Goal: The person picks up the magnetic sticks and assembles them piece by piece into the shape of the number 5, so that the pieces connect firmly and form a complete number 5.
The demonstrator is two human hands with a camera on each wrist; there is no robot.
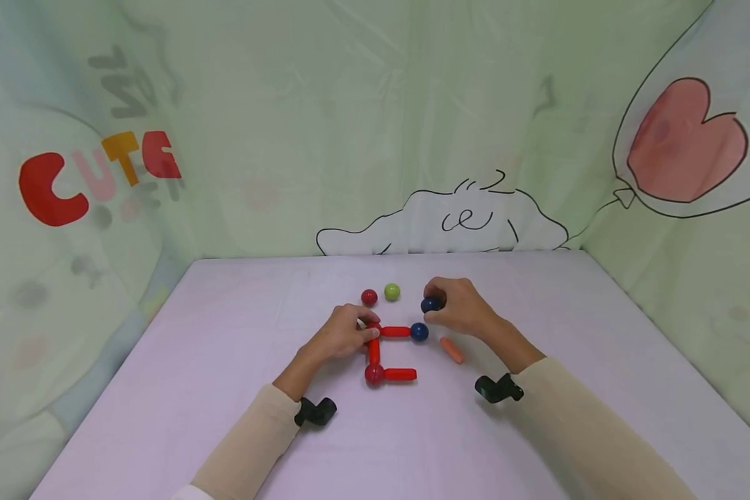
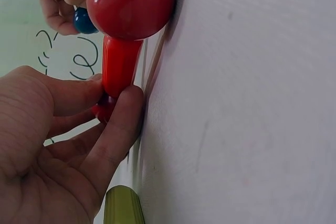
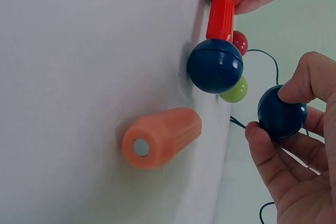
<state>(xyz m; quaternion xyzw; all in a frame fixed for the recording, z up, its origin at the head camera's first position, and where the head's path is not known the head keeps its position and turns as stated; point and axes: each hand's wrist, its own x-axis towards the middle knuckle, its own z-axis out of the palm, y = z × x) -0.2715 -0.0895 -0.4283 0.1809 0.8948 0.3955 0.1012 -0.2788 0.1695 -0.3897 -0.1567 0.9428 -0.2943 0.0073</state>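
Your right hand (image 1: 465,309) pinches a glossy dark blue ball (image 3: 282,113) just above the bench (image 1: 225,389), near a second blue ball (image 1: 419,332) capping the red rod (image 1: 396,332). Your left hand (image 1: 344,335) has a pinching grip on the red frame's corner ball (image 2: 104,109)

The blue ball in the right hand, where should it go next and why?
Probably set the blue ball aside or fetch the orange rod: the top red rod already ends in a ball, and the right hand is full while the left hand steadies the corner.
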